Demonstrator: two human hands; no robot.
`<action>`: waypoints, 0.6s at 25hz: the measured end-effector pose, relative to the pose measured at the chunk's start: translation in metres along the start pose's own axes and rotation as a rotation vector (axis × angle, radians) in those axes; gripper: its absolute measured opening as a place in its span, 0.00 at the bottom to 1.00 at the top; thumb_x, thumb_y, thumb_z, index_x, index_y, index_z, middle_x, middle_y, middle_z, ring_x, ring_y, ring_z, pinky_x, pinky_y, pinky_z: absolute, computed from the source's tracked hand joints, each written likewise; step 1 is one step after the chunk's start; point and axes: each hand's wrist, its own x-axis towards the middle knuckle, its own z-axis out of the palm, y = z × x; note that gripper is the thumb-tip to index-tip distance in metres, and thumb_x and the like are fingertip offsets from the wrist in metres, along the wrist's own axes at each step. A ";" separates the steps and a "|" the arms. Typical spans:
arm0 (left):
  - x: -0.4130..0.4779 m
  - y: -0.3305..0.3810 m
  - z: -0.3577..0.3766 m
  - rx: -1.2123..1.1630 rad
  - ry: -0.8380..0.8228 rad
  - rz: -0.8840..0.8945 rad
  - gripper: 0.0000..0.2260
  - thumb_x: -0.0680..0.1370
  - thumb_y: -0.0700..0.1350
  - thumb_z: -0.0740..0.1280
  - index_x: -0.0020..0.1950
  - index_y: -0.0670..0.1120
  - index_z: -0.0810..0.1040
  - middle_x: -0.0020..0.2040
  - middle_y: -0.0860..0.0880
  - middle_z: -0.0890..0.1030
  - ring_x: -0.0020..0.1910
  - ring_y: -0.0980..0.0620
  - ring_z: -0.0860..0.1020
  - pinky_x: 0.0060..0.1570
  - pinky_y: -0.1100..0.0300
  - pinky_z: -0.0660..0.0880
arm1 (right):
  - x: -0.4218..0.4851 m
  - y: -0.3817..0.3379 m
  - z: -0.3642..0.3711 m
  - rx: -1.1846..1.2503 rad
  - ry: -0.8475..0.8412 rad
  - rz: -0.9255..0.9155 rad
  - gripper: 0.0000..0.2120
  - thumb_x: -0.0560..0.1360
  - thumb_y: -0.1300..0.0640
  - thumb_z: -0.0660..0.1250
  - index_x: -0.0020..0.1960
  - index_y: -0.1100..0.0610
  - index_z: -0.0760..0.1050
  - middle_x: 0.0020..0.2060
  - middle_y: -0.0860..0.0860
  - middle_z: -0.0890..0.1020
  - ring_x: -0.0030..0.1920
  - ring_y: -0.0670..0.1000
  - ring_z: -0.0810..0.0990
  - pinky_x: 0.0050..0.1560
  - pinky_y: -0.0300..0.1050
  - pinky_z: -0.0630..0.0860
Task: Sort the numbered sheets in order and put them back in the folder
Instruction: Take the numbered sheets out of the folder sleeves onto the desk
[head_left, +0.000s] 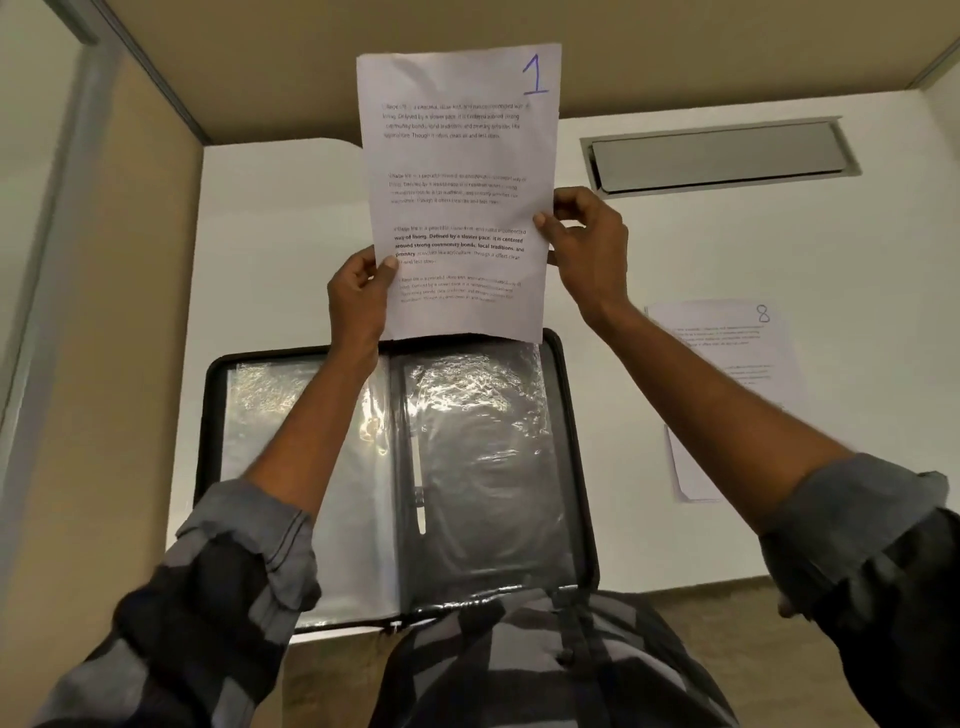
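Showing sheet 1 (numbered in blue at its top corner) held upright above the open folder, which is laid flat on the white table. The sheet's left edge is pinched by the left hand, its right edge by the right hand. Clear sleeves are exposed in the folder. A stack topped by sheet 8 is seen to the right, apart from the folder.

Office cubicle: white desk, cable hatch, tan partition panels.
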 end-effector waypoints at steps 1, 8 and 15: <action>-0.007 0.005 0.000 -0.014 -0.015 0.010 0.07 0.81 0.45 0.70 0.59 0.50 0.83 0.57 0.48 0.85 0.55 0.51 0.83 0.56 0.57 0.81 | -0.006 -0.005 -0.005 0.020 0.013 0.005 0.06 0.77 0.58 0.71 0.53 0.52 0.79 0.49 0.49 0.85 0.52 0.52 0.85 0.50 0.55 0.85; -0.072 0.003 0.025 -0.081 -0.101 -0.101 0.09 0.82 0.43 0.68 0.61 0.44 0.82 0.56 0.47 0.86 0.54 0.48 0.84 0.54 0.53 0.82 | -0.063 -0.003 -0.065 0.064 0.033 0.172 0.18 0.77 0.59 0.74 0.65 0.57 0.76 0.56 0.54 0.85 0.55 0.52 0.85 0.54 0.54 0.84; -0.155 -0.031 0.103 0.043 -0.257 -0.174 0.03 0.83 0.43 0.68 0.53 0.50 0.81 0.50 0.50 0.85 0.48 0.51 0.83 0.48 0.56 0.82 | -0.156 0.065 -0.164 0.008 0.135 0.362 0.18 0.78 0.64 0.70 0.67 0.57 0.75 0.57 0.54 0.84 0.56 0.55 0.85 0.59 0.58 0.82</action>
